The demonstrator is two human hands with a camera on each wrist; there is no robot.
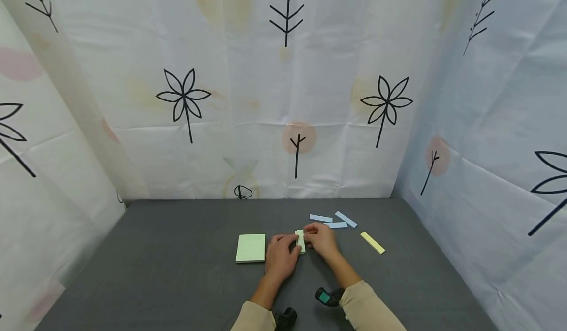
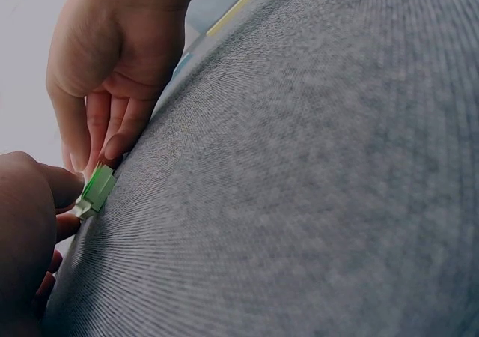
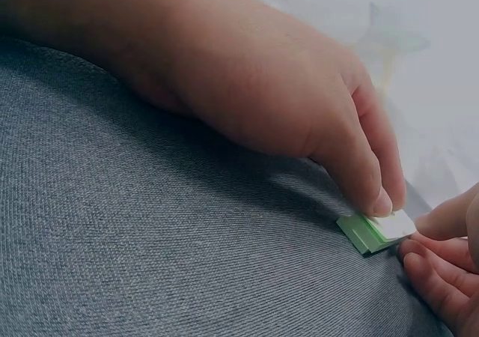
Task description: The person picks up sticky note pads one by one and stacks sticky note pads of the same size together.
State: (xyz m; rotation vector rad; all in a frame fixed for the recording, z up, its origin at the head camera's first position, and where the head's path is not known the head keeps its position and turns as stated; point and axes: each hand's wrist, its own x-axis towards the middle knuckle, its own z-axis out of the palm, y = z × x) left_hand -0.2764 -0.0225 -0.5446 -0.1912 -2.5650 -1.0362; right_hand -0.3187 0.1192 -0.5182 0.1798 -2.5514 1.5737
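Observation:
Between the two hands lies a small stack of narrow light green sticky notes [image 1: 300, 243], its layers slightly offset in the wrist views. My left hand [image 1: 281, 258] pinches its left side with thumb and finger; in the left wrist view they meet the near end of the green strips [image 2: 96, 192]. From the right, my right hand [image 1: 322, 239] pinches the stack's upper part, thumb and forefinger on the pale top strip in the right wrist view [image 3: 394, 224]. Fingers cover part of the stack. Left of the left hand lies a square light green sticky note pad [image 1: 250, 248].
Several light blue strips [image 1: 321, 218] lie beyond the right hand. A yellow strip [image 1: 372, 243] lies to the right. The dark grey tabletop [image 1: 177, 272] is bounded by patterned white cloth [image 1: 248, 148] at the back and sides. Black straps [image 1: 330, 297] sit at the wrists.

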